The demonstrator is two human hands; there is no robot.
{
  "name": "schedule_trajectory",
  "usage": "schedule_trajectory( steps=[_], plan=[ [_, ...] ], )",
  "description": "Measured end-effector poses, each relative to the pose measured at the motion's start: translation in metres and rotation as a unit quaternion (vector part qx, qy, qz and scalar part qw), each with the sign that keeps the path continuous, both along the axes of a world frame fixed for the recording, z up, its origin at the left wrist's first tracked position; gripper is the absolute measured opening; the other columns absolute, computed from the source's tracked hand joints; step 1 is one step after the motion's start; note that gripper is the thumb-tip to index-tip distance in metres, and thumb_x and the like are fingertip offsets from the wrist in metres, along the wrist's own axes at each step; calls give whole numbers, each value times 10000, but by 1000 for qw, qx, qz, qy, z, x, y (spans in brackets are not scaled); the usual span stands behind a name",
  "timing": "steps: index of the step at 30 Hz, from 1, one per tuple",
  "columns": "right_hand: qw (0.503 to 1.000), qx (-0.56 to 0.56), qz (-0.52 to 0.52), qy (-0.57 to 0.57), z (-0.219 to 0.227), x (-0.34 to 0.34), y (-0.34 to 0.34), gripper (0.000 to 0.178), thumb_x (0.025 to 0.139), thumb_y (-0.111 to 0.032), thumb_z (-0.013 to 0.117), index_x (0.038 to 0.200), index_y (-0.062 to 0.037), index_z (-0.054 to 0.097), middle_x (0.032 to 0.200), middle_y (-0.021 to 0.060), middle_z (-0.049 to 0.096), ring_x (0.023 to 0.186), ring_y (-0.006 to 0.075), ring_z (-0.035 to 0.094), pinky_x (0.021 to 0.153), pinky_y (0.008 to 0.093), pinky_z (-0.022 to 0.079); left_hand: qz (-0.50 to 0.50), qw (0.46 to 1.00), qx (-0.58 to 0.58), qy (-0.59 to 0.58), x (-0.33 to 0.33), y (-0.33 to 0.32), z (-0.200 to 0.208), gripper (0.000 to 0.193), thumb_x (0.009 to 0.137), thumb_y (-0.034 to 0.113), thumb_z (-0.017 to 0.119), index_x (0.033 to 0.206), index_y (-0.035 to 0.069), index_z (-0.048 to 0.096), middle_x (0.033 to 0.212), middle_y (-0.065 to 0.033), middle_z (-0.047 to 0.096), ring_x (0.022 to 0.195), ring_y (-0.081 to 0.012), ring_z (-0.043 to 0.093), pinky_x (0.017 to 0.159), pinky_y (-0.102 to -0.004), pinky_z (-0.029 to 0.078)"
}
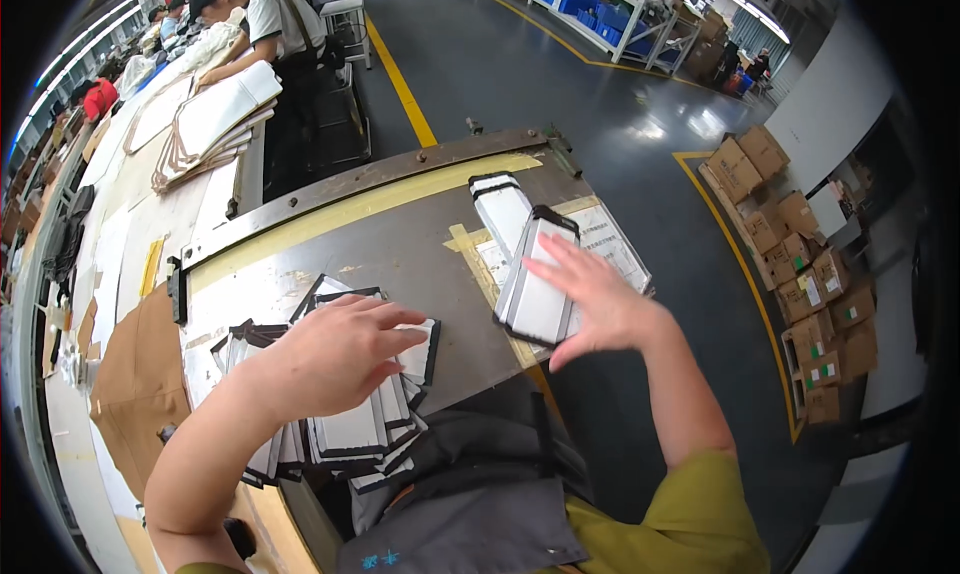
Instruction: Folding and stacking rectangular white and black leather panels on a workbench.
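Observation:
Over a loose pile of white rectangular panels with black edging hovers my left hand, its fingers bent and thumb apart, with nothing visible gripped. The pile lies fanned at the table's near edge, partly hidden by that hand. At the right, my right hand is spread with its fingertips over a white panel with black ends. Whether they press on it I cannot tell. This panel overlaps a second white, black-edged panel behind it. Both rest partly on a printed sheet taped to the table.
The worn grey tabletop has a metal bar along its far side. A brown sheet lies left. Beyond, a co-worker bends over stacked white sheets. Cardboard boxes stand on the floor to the right.

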State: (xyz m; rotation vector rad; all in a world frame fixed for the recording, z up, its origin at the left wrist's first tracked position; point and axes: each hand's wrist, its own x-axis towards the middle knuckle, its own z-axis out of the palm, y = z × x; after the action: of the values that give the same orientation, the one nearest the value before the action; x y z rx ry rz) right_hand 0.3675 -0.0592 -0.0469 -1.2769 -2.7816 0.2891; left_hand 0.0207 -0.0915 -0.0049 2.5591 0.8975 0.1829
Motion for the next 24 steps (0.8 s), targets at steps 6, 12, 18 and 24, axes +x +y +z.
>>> schedule_trajectory(
  steps=[6,12,18,24],
  plan=[
    [998,23,-21,53,-10,-18,-37,758,717,-139,726,1436,-278,529,1561,228,338,1442,382,334,1163,486,294,-51,995,82,25,59,21,-34,610,871,159,699,1414,13,461,1497,-148,444,1379,-310,436,1143,-399,354],
    [978,-55,28,200,-19,-6,-26,498,785,-23,694,1225,-256,717,1439,138,548,1380,328,455,1168,476,275,-50,996,45,66,82,49,-32,720,864,257,697,1462,-3,390,1507,-166,435,1439,-287,366,1204,-412,262],
    [836,-28,-176,519,-9,11,-18,182,957,-108,674,870,30,755,788,10,725,698,29,586,613,219,482,-38,997,46,47,74,58,-40,769,856,258,727,1504,69,361,1525,-145,422,1428,-295,378,1201,-437,258],
    [797,164,-138,565,27,24,2,304,981,-141,658,701,-30,703,685,-45,631,607,30,494,545,220,361,-41,995,71,51,71,55,-41,629,870,301,730,1437,148,503,1511,-110,448,1405,-281,407,1187,-448,278]
  ],
)
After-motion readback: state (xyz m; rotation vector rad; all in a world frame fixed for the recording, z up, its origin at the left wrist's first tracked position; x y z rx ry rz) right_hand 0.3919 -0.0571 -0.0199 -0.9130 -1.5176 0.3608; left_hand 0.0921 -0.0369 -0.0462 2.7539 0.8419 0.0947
